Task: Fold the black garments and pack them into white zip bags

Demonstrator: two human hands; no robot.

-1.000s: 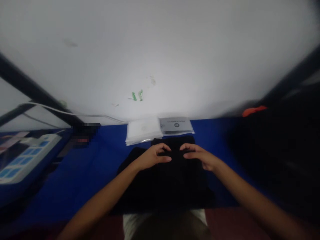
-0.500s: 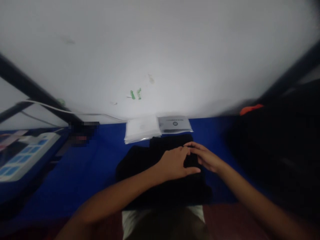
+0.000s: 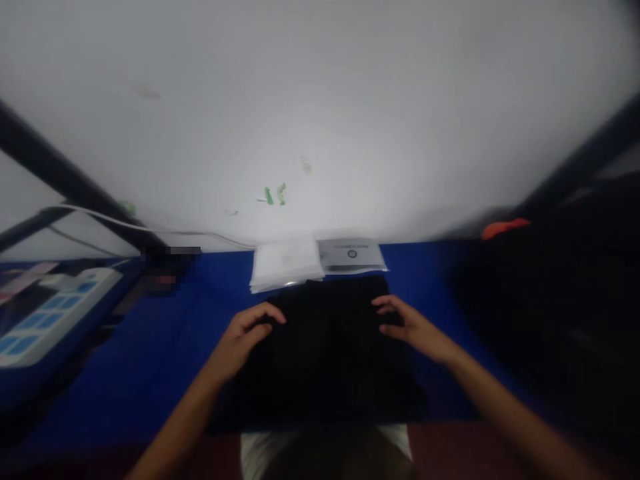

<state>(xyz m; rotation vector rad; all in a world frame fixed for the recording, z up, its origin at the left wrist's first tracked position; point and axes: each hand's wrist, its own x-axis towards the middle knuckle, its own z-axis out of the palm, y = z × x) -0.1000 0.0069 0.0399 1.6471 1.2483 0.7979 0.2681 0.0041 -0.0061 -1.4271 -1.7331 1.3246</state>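
A folded black cloth (image 3: 330,353), perhaps a garment, lies on the blue table top (image 3: 165,347) directly before me. Its dark surface hides the folds and the exact kind. At its upper left edge is my left hand (image 3: 245,337), fingers bent over the fabric and thumb a little apart from them. On the opposite edge, my right hand (image 3: 413,328) rests with fingers and thumb spread, the fingertips at the cloth. Neither hand visibly pinches the fabric.
Behind the cloth lie a stack of white plastic packets (image 3: 287,263) and a grey printed packet (image 3: 353,255). A power strip (image 3: 55,313) with blue panels sits left, near a white cable (image 3: 190,232). A large dark heap (image 3: 560,307) fills the right, with an orange piece (image 3: 505,228) on top.
My left hand has moved left from the middle of the cloth to its left edge, away from my right hand. The cloth's upper part now looks wider and flatter. My right hand stays near the right edge.
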